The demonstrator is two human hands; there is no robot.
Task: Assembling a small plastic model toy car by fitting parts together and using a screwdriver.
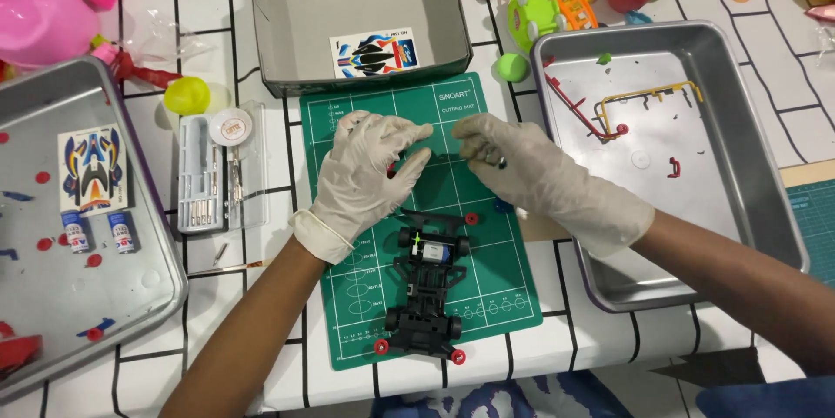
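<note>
White-gloved left hand (365,176), right hand (531,176), black toy car chassis (426,283) below fingers (409,135)

Both forearms come in from the bottom of the view, bare to the wrists, and angle inward so the hands meet near the middle. Each hand wears a thin, pale disposable glove with the cuff rolled at the wrist. The left hand (364,176) lies palm down, its back to the camera, fingers stretched forward and to the right with the fingertips bent slightly downward. The right hand (522,166) reaches in from the right, palm down too, fingers curled inward toward the thumb in a pinch. The fingertips of the two hands are just beside each other, not quite touching.
</note>
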